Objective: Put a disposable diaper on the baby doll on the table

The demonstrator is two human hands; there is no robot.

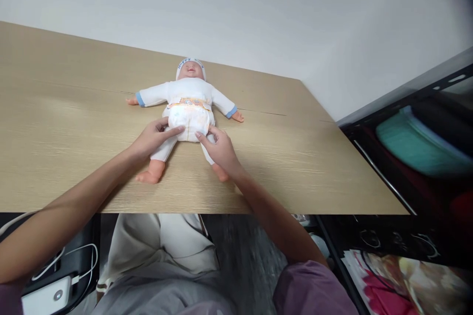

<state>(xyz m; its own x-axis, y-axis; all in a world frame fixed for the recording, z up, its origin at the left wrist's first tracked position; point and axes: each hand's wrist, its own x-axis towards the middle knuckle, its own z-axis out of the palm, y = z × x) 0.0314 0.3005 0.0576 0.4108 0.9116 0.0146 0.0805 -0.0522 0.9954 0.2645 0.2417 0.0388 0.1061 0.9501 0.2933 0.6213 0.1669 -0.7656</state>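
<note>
A baby doll [190, 89] lies on its back on the wooden table, head toward the wall, arms spread and legs toward me. It wears a white suit with blue cuffs and a white printed cap. Around its hips sits a white diaper [189, 120] with an orange patterned waistband. My left hand [157, 135] grips the diaper's edge at the left leg opening, thumb on the front. At the opposite leg opening, my right hand [218, 146] pinches the other edge between thumb and fingers. The doll's foot on the right is partly behind my right wrist.
The wooden table [295, 157] meets a white wall at the back. On the right stands a black shelf rack [384, 177] with a teal item [421, 142] and bagged things lower down. Below the table's left side is a white power bank [48, 298] with a cable.
</note>
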